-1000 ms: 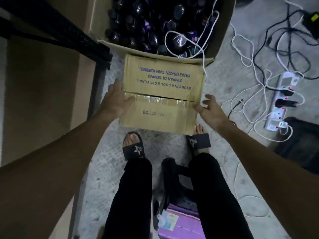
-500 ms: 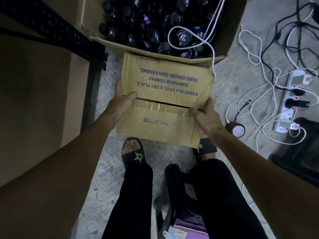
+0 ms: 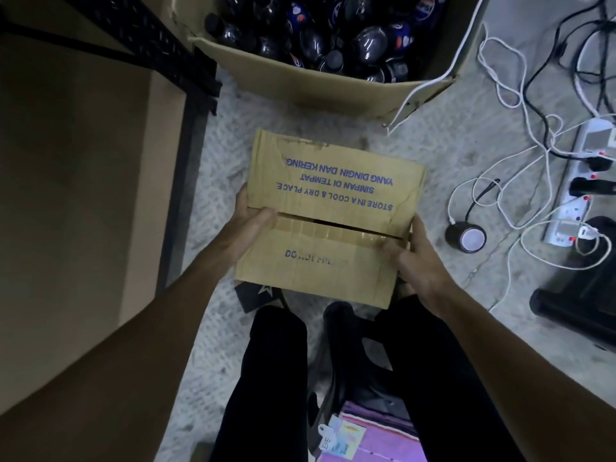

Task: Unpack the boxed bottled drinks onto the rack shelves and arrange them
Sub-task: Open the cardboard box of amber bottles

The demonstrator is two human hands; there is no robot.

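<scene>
A closed cardboard carton (image 3: 328,218) sits at the centre of the frame, held between both hands above the grey floor (image 3: 443,151). Its long axis runs left to right across the picture, tilted slightly so the right end lies lower in the frame. The top faces the camera, and the blue printing on it, "STORE IN A COOL & DRY PLACE", reads upside down from here. A slit between the two top flaps runs along the long axis, with glossy tape showing at the seam.

The left hand (image 3: 248,225) clasps the carton's left edge, thumb lying over the top at the seam. The right hand (image 3: 415,258) clasps the right edge, fingers curled onto the top near the same seam. Both grip the carton.

Beyond it, at the top of the frame, stands a larger open cardboard box (image 3: 320,85) full of dark cola bottles (image 3: 370,41) with blue labels, lying jumbled. It is apart from the held carton, with bare floor between.

In the upper left, the dark metal rack frame (image 3: 186,65) crosses diagonally above a brown shelf board (image 3: 83,181), just beside the carton's left.

On the right, tangled white cables (image 3: 520,105) and black ones spread over the floor to a white power strip (image 3: 580,188). A small round black device (image 3: 468,238) with a pale top lies near the right hand. The person's black trousers (image 3: 266,378) and a black sandal (image 3: 258,293) with a star show under the carton's near edge.
</scene>
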